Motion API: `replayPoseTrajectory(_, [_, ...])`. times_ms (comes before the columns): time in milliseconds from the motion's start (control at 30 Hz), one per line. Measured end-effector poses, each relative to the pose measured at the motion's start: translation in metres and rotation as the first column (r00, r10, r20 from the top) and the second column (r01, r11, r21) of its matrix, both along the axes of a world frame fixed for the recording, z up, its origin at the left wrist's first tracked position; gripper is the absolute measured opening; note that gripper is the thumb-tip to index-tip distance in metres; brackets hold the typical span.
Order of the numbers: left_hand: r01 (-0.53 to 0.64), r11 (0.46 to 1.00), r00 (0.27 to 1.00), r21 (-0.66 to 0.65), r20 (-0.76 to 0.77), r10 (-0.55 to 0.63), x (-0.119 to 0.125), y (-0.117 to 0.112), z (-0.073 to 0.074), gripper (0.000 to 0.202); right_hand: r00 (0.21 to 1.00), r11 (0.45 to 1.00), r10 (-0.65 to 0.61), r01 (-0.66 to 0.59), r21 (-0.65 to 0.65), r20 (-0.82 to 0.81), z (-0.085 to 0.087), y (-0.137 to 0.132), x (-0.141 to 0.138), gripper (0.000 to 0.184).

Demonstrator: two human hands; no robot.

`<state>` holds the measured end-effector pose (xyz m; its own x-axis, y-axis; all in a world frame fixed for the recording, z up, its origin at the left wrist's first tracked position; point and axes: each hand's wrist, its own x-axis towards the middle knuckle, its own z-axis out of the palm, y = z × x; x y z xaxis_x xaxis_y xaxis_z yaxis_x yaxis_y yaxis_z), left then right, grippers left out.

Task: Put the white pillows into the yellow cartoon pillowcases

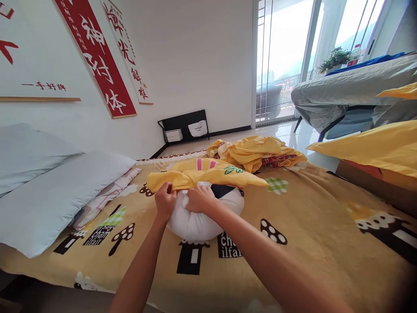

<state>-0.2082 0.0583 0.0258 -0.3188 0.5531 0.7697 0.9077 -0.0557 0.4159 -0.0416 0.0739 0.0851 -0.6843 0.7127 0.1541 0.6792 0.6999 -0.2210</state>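
A white pillow (pixel 198 221) lies on the bed, its far end partly inside a yellow printed pillowcase (pixel 208 173). My left hand (pixel 164 200) is closed on the pillowcase's near edge. Beside it, my right hand (pixel 199 199) is closed, pinching the bunched white pillow fabric just under that edge. A dark patch shows between pillow and case near the right hand.
The bed is covered by a tan blanket (pixel 312 217) with mushroom prints. Two pale blue pillows (pixel 48 195) lie at the left. A crumpled yellow sheet (pixel 254 152) sits at the bed's far edge. Yellow bedding (pixel 378 145) is at right, a grey-covered table (pixel 352 93) behind.
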Motion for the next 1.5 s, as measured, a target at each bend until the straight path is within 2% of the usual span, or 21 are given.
replayPoseTrajectory(133, [0.04,0.999,0.999,-0.027,-0.026,-0.041,0.004,0.003,-0.002,0.006,1.0,1.0,0.02,-0.02,-0.018,0.017,-0.004,0.005,-0.006,0.037])
replayPoseTrajectory(233, [0.066,0.996,0.977,-0.065,-0.198,-0.078,0.0,-0.005,-0.008,0.005,1.0,1.0,-0.021,0.021,-0.005,0.002,-0.003,0.015,0.002,0.037])
replayPoseTrajectory(333, [0.002,0.994,0.943,-0.111,-0.329,-0.039,-0.01,-0.015,-0.015,0.013,0.999,0.999,-0.037,0.037,-0.007,-0.001,-0.003,0.021,0.009,0.037])
replayPoseTrajectory(433, [-0.105,0.984,0.963,-0.145,-0.264,0.064,-0.025,-0.021,-0.02,0.012,0.999,0.999,-0.045,0.045,0.0,-0.006,-0.003,0.025,0.009,0.037])
replayPoseTrajectory(500, [-0.102,0.978,0.988,-0.183,-0.133,0.079,-0.036,-0.024,-0.025,0.009,0.998,0.998,-0.057,0.057,0.012,-0.007,-0.002,0.026,0.006,0.036])
replayPoseTrajectory(533, [-0.058,0.978,0.997,-0.199,-0.051,0.048,-0.04,-0.026,-0.027,0.009,0.998,0.998,-0.067,0.067,0.016,-0.007,-0.002,0.027,0.004,0.035])
replayPoseTrajectory(600, [0.11,0.973,0.986,-0.203,0.144,-0.082,-0.048,-0.029,-0.033,0.012,0.996,0.996,-0.088,0.089,0.015,-0.01,0.0,0.027,0.001,0.035])
replayPoseTrajectory(700, [0.327,0.927,0.903,-0.182,0.348,-0.25,-0.058,-0.035,-0.04,0.021,0.993,0.993,-0.114,0.115,0.015,-0.026,0.004,0.029,0.0,0.036])
replayPoseTrajectory(767, [0.465,0.861,0.834,-0.207,0.428,-0.348,-0.063,-0.04,-0.041,0.026,0.991,0.992,-0.127,0.128,0.016,-0.035,0.005,0.032,0.002,0.037])
replayPoseTrajectory(833, [0.615,0.743,0.748,-0.262,0.493,-0.445,-0.065,-0.043,-0.037,0.033,0.988,0.989,-0.148,0.149,0.014,-0.043,0.006,0.037,0.006,0.037])
replayPoseTrajectory(867, [0.656,0.693,0.727,-0.3,0.5,-0.471,-0.064,-0.044,-0.034,0.038,0.986,0.987,-0.159,0.16,0.012,-0.049,0.006,0.04,0.008,0.037])
replayPoseTrajectory(900, [0.651,0.676,0.743,-0.346,0.474,-0.473,-0.063,-0.044,-0.031,0.042,0.984,0.985,-0.17,0.17,0.009,-0.053,0.005,0.044,0.01,0.037])
replayPoseTrajectory(933, [0.597,0.7,0.795,-0.392,0.41,-0.448,-0.06,-0.043,-0.029,0.043,0.982,0.984,-0.179,0.179,0.005,-0.058,0.005,0.046,0.012,0.037])
replayPoseTrajectory(967, [0.501,0.757,0.862,-0.42,0.316,-0.396,-0.056,-0.041,-0.028,0.04,0.981,0.983,-0.185,0.185,0.002,-0.062,0.005,0.049,0.014,0.037])
replayPoseTrajectory(1033, [0.279,0.879,0.96,-0.388,0.128,-0.248,-0.044,-0.035,-0.029,0.029,0.977,0.98,-0.199,0.2,0.003,-0.076,0.005,0.05,0.018,0.038])
replayPoseTrajectory(1067, [0.188,0.92,0.982,-0.344,0.066,-0.176,-0.037,-0.032,-0.031,0.022,0.974,0.977,-0.21,0.211,0.003,-0.087,0.005,0.049,0.021,0.039])
replayPoseTrajectory(1133, [0.056,0.969,0.998,-0.243,0.015,-0.054,-0.022,-0.023,-0.037,0.01,0.966,0.973,-0.229,0.232,0.007,-0.119,0.007,0.043,0.028,0.04])
replayPoseTrajectory(1233, [-0.062,0.993,0.996,-0.103,0.05,0.067,0.007,-0.009,-0.039,0.01,0.952,0.966,-0.252,0.259,0.022,-0.173,0.011,0.027,0.047,0.044])
replayPoseTrajectory(1300, [-0.114,0.993,0.989,-0.018,0.091,0.115,0.032,-0.001,-0.031,0.013,0.935,0.954,-0.283,0.296,0.035,-0.212,0.019,0.016,0.065,0.047])
replayPoseTrajectory(1400, [-0.147,0.985,0.981,0.092,0.142,0.133,0.072,-0.001,-0.004,0.016,0.896,0.928,-0.349,0.372,0.034,-0.273,0.043,0.002,0.095,0.043])
replayPoseTrajectory(1500, [-0.116,0.969,0.991,0.218,0.095,0.097,0.104,-0.018,0.026,0.015,0.888,0.921,-0.363,0.388,0.035,-0.282,0.074,-0.011,0.115,0.035])
